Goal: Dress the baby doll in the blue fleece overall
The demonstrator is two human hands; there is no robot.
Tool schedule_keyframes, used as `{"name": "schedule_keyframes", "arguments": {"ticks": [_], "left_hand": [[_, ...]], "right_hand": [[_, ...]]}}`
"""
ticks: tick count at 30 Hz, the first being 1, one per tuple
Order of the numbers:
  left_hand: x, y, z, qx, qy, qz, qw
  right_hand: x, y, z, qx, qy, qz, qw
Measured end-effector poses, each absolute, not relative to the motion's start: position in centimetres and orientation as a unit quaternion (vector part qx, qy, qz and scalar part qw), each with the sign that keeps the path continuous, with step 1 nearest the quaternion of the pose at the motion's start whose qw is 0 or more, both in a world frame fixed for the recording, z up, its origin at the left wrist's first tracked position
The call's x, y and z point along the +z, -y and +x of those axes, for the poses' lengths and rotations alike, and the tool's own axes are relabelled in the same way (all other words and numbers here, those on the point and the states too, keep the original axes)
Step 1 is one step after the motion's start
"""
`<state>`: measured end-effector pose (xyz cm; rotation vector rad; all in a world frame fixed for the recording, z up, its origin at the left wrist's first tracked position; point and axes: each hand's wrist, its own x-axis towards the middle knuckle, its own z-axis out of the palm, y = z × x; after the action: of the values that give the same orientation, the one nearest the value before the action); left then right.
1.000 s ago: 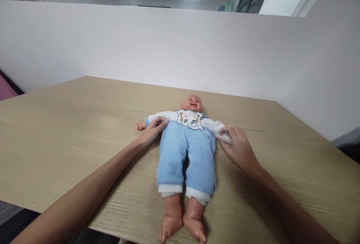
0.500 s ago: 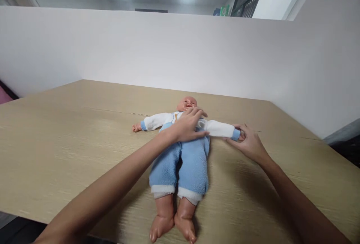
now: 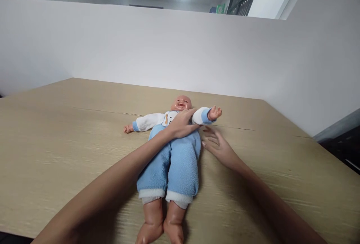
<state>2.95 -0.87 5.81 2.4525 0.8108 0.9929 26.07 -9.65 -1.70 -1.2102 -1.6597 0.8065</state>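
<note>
A baby doll (image 3: 184,161) in a white and blue fleece outfit lies on its back on the wooden table, head away from me and bare feet towards me. My left hand (image 3: 181,124) reaches across its chest, thumb and fingers around the upper part of the doll's sleeved arm (image 3: 201,116) on the right. That arm is bent up, its small hand raised with the palm showing. Below it, beside the doll's waist, my right hand (image 3: 222,148) is open with the fingers apart and holds nothing. The doll's other arm (image 3: 147,122) stretches out to the left.
The light wooden tabletop (image 3: 84,131) has a seam running across it. A white partition wall (image 3: 168,48) rises behind its far edge. Something dark (image 3: 343,142) stands past the table's right side.
The doll's right-hand-side arm went from stretched flat to raised. My right hand let go of its end and moved left to the doll's side. My left hand shifted onto the upper arm.
</note>
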Motion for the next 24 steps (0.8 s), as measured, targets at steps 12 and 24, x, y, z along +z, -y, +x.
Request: {"name": "schedule_keyframes", "arguments": {"ticks": [12,24], "left_hand": [[5.1,-0.2,-0.7,0.561,-0.295,0.621,0.461],[4.8,-2.2,-5.0,0.634,-0.280,0.435,0.576]], "right_hand": [[0.2,8.6,17.1,0.390,0.610,-0.466,0.509],[1.5,4.7,10.8,0.538,0.485,-0.380,0.576]]}}
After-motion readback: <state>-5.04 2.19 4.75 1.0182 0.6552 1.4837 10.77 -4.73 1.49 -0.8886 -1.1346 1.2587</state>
